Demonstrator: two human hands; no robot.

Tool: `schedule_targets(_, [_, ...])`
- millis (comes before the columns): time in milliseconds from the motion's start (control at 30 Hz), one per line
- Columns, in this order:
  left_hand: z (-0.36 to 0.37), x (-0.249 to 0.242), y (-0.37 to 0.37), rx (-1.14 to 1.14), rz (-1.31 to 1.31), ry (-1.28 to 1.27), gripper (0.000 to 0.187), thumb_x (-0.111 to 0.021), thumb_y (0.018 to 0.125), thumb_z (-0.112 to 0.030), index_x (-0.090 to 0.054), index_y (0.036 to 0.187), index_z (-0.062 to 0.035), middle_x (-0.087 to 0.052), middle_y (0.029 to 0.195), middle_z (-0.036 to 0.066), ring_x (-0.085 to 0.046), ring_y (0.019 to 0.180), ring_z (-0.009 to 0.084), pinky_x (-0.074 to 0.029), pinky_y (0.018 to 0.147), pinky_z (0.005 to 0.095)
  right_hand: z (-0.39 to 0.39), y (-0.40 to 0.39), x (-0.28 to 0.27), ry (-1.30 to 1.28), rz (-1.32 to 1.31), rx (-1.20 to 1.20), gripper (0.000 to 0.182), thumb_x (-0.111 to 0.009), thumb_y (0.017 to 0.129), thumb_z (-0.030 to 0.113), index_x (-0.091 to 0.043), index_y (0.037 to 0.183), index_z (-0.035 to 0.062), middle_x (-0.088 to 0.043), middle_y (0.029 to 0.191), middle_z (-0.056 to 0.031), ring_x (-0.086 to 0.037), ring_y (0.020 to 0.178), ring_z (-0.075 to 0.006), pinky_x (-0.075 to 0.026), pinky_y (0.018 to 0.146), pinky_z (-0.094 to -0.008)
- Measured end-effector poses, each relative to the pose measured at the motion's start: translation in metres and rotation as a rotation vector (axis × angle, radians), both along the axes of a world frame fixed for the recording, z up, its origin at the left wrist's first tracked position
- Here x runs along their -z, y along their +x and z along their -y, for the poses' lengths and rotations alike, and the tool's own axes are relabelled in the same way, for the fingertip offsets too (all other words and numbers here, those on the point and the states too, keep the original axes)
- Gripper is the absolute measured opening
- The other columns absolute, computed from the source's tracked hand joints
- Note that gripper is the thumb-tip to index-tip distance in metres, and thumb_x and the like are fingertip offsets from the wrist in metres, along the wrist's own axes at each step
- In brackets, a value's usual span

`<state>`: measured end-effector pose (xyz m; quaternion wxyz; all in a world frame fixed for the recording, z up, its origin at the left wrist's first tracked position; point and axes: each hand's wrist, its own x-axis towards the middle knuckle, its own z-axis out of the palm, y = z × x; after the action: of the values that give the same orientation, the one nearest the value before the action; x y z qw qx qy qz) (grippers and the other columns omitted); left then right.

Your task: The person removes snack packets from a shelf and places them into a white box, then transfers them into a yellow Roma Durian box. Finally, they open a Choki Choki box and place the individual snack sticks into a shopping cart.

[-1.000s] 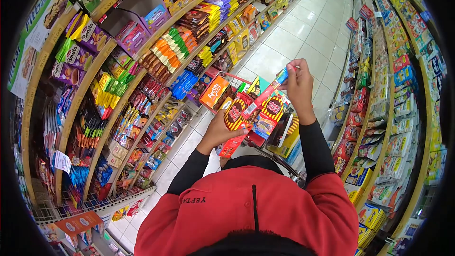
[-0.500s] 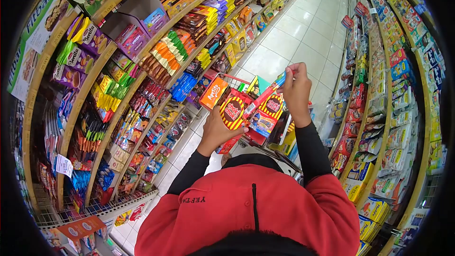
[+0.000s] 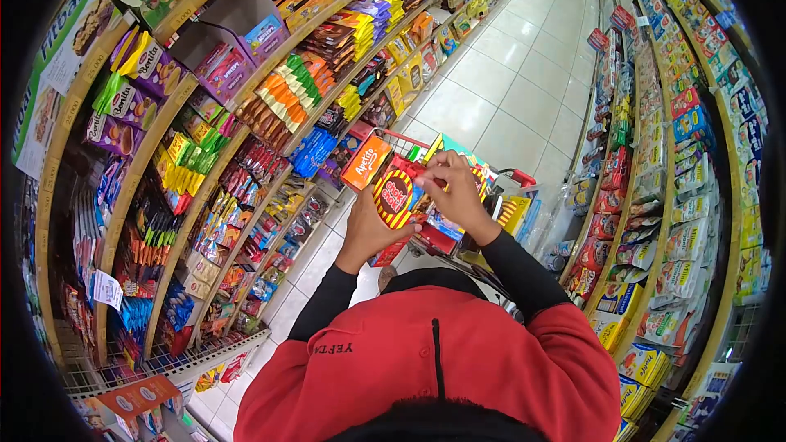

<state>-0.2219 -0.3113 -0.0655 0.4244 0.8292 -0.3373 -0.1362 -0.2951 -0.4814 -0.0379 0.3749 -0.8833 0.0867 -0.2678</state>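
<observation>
My left hand is wrapped round the near left side of a red and yellow striped Choki Choki box, its thumb along the lower edge. At the box's upper right side, my right hand has its fingers bent and pressed together; whatever they may hold is too small to make out. An orange Apetito box stands just beyond my left hand. Under and behind my right hand, more boxes sit in a shopping cart, partly hidden by the hand.
Shelves of packaged snacks curve along the left side. Further shelves of bagged and boxed goods line the right. A white tiled floor runs ahead between them. A wire rack is at the lower left.
My right hand has come down and left from above the cart to the striped box. The strip-like colourful piece it held up is no longer visible. My left hand has barely moved.
</observation>
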Motion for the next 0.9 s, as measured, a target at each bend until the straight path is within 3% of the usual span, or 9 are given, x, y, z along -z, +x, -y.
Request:
schedule_targets(133, [-0.005,0.028,0.006,0.022,-0.143,-0.167,0.089,-0.083,0.051,-0.04,-0.038,0.115,0.003,-0.052,0.104,0.019,-0.053,0.098,0.0307,-0.043,0.084,0.0364,0.073,0.008,0.016,0.277,0.084,0.068,0.02,-0.061,0.078,0.007,-0.063,0.097,0.0074,-0.055,0.091,-0.0096,-0.057,0.078,-0.0184,-0.045,0.073,-0.0294])
schedule_targets(200, [-0.012,0.035,0.006,0.04,-0.19,-0.201,0.08,-0.082,0.057,-0.034,-0.04,0.115,0.0016,-0.054,0.104,0.015,-0.054,0.097,0.0251,-0.043,0.083,0.0336,0.135,0.008,0.062,0.214,0.01,0.181,0.019,-0.057,0.081,0.006,-0.062,0.099,0.0031,-0.062,0.093,-0.0091,-0.059,0.079,-0.0166,-0.047,0.071,-0.0281])
schedule_targets(267, [-0.02,0.041,0.004,0.003,-0.652,-0.249,0.069,-0.079,0.064,-0.028,-0.041,0.114,0.0003,-0.053,0.103,0.011,-0.053,0.097,0.0188,-0.043,0.083,0.0313,0.183,-0.006,0.103,-0.042,-0.306,0.204,0.023,-0.063,0.074,0.011,-0.063,0.095,0.0026,-0.064,0.087,-0.0123,-0.062,0.078,-0.0233,-0.049,0.072,-0.0319])
schedule_targets(300, [-0.024,0.042,0.004,0.007,-0.726,-0.27,0.06,-0.075,0.069,-0.025,-0.043,0.113,-0.001,-0.054,0.102,0.009,-0.053,0.095,0.015,-0.043,0.082,0.029,0.205,-0.012,0.134,-0.246,-0.445,0.153,0.025,-0.066,0.071,0.014,-0.063,0.093,0.0024,-0.064,0.086,-0.0134,-0.062,0.078,-0.0257,-0.049,0.072,-0.0332])
schedule_targets(367, [-0.032,0.05,0.004,0.006,-0.784,-0.291,0.06,-0.075,0.069,-0.026,-0.043,0.113,-0.0009,-0.054,0.102,0.009,-0.053,0.094,0.015,-0.043,0.083,0.0285,0.223,-0.019,0.179,-0.282,-0.593,0.099,0.031,-0.068,0.067,0.02,-0.064,0.093,0.0032,-0.064,0.086,-0.0159,-0.062,0.079,-0.0297,-0.05,0.072,-0.035])
schedule_targets(500, [-0.037,0.047,0.002,-0.013,-0.856,-0.318,0.058,-0.074,0.07,-0.027,-0.043,0.113,-0.001,-0.055,0.101,0.008,-0.052,0.093,0.0143,-0.041,0.083,0.0274,0.207,-0.02,0.181,-0.367,-0.963,0.127,0.033,-0.069,0.063,0.027,-0.066,0.086,0.0038,-0.064,0.082,-0.0173,-0.062,0.076,-0.0343,-0.05,0.07,-0.0382])
schedule_targets(733, [-0.031,0.046,0.002,-0.043,-0.871,-0.345,0.057,-0.074,0.07,-0.027,-0.045,0.112,-0.0018,-0.055,0.099,0.008,-0.052,0.093,0.0137,-0.041,0.083,0.0277,0.2,-0.025,0.209,-0.279,-0.819,0.389,0.032,-0.071,0.062,0.032,-0.066,0.073,0.0027,-0.063,0.074,-0.0178,-0.062,0.072,-0.0349,-0.05,0.068,-0.0391])
schedule_targets(800, [-0.026,0.041,0.002,-0.024,-0.875,-0.339,0.057,-0.074,0.07,-0.027,-0.044,0.113,-0.0018,-0.055,0.099,0.008,-0.051,0.093,0.0138,-0.041,0.083,0.0278,0.201,-0.028,0.195,-0.27,-0.909,0.104,0.03,-0.068,0.065,0.031,-0.065,0.073,0.002,-0.062,0.074,-0.0194,-0.061,0.07,-0.0354,-0.05,0.065,-0.0389])
schedule_targets(900, [-0.021,0.041,0.003,0.014,-0.872,-0.33,0.058,-0.073,0.07,-0.027,-0.044,0.114,-0.0016,-0.054,0.101,0.008,-0.051,0.094,0.0141,-0.041,0.083,0.0279,0.202,-0.036,0.205,-0.033,-0.743,0.135,0.02,-0.063,0.071,0.023,-0.063,0.073,0.0036,-0.063,0.072,-0.0164,-0.061,0.069,-0.0322,-0.049,0.057,-0.0409])
